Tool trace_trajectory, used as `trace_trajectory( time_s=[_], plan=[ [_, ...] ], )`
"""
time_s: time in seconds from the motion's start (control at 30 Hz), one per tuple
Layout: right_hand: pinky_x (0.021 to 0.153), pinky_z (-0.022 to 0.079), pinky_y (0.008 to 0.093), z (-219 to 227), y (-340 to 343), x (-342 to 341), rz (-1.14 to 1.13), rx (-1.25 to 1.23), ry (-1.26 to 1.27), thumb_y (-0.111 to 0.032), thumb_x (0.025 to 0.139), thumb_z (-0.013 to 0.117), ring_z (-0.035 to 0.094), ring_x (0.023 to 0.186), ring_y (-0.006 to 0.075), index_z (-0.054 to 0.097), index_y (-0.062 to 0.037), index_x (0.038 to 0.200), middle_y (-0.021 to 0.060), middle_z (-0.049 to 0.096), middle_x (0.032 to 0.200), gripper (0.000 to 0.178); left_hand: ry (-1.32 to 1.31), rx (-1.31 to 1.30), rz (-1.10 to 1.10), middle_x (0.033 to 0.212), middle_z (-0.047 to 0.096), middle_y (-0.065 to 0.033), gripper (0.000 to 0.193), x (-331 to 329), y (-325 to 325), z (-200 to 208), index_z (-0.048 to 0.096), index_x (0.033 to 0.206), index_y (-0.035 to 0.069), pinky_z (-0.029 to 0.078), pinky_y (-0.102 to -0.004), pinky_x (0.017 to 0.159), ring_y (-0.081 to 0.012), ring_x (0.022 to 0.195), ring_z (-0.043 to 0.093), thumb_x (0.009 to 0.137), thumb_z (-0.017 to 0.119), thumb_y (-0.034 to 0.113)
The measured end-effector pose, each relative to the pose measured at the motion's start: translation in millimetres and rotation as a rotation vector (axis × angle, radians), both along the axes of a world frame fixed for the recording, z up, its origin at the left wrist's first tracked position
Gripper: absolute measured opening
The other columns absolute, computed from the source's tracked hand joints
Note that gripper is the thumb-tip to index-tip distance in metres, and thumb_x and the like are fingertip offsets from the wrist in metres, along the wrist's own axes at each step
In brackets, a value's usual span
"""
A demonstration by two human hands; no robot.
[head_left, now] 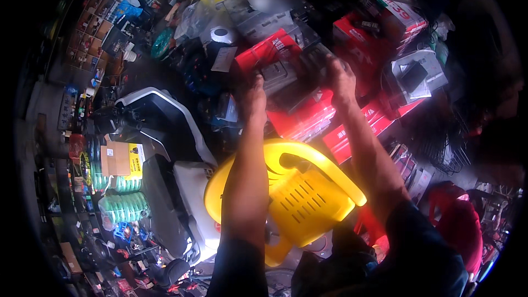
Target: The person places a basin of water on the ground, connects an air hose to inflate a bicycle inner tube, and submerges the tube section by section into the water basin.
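Observation:
A dark grey plastic case [281, 77] with a raised panel lies between my hands, over the stack of red boxes. My left hand [256, 94] grips its near left edge with the thumb up; its other fingers are in shadow. My right hand [342, 80] is closed at the case's right side, the fingertips partly hidden by dark parts. Behind the case stands an open red carton [269, 48]. Another red box [302, 115] lies just below it.
A yellow plastic chair [308, 203] stands close in front of me. To its left is a scooter [179, 187]. Red boxes [404, 19] and a grey-white box [421, 77] crowd the right. Shelves of small parts [91, 33] and coiled green hoses [124, 206] line the left.

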State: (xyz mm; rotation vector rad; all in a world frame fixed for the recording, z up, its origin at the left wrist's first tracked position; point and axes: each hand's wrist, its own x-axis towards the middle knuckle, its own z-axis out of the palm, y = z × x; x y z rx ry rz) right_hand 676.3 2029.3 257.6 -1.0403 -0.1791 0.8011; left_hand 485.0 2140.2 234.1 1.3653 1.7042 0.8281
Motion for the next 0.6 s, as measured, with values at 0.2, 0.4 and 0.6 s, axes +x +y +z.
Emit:
trace_trajectory(
  time_s=[0.2, 0.4, 0.6],
  plan=[
    [0.073, 0.048, 0.0301, -9, 41, 23, 0.185, -0.121, -0.172, -0.028, 0.081, 0.061, 0.060, 0.083, 0.0183, 0.058, -0.0010, 0.108, 0.0113, 0.062, 0.095, 0.038, 0.067, 0.052, -0.144, 0.106, 0.058, -0.0220, 0.052, 4, -25, 32, 0.053, 0.114, 0.001, 0.038, -0.0448, 0.091, -0.0387, 0.104, 0.053, 0.085, 0.051, 0.044],
    [0.073, 0.044, 0.0304, -67, 61, 32, 0.398, -0.052, -0.829, -0.037, 0.089, 0.053, 0.056, 0.079, 0.0134, 0.065, -0.0035, 0.103, 0.0072, 0.066, 0.086, 0.038, 0.104, 0.117, -0.183, 0.105, 0.059, -0.0246, 0.051, -21, -4, 0, 0.057, 0.111, 0.002, 0.041, -0.0451, 0.088, -0.0416, 0.100, 0.054, 0.086, 0.047, 0.046],
    [0.083, 0.043, 0.0311, -16, -21, 28, 0.159, -0.469, -0.938, -0.028, 0.087, 0.048, 0.053, 0.100, 0.0203, 0.055, -0.0047, 0.115, 0.0107, 0.056, 0.110, 0.036, 0.099, 0.064, -0.044, 0.124, 0.046, -0.0278, 0.073, -34, -81, 32, 0.048, 0.122, -0.002, 0.037, -0.0434, 0.095, -0.0422, 0.113, 0.046, 0.086, 0.038, 0.061]
  ],
)
